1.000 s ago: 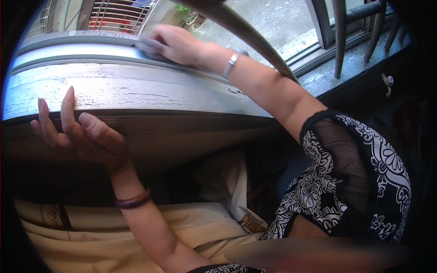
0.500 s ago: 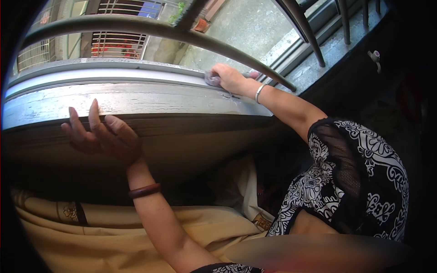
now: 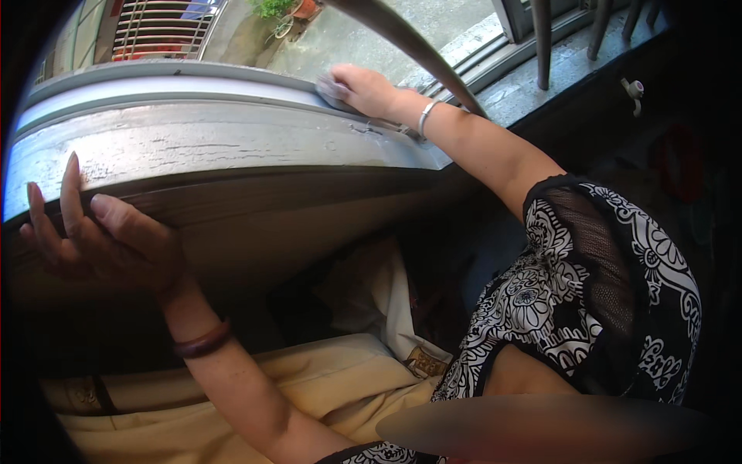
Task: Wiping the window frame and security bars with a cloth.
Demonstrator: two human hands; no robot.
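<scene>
My right hand (image 3: pixel 363 91) grips a grey cloth (image 3: pixel 332 89), pressed to the inner window track (image 3: pixel 185 89) near its right end. A silver bracelet circles that wrist. My left hand (image 3: pixel 104 228), with a dark red bangle, has its fingers apart and bent upward at the lower edge of the worn, cracked white sill (image 3: pixel 255 139); nothing is visible in it.
Metal bars (image 3: pixel 410 42) cross the window. A small white fitting (image 3: pixel 634 93) is on the dark wall at right. Beige fabric (image 3: pixel 332 363) lies below the sill. Outside are a barred window (image 3: pixel 158 27), potted plants (image 3: pixel 282 11) and pavement.
Since a second ago my right hand has moved rightward along the track with the cloth. My left hand has shifted left along the sill's edge since half a second ago.
</scene>
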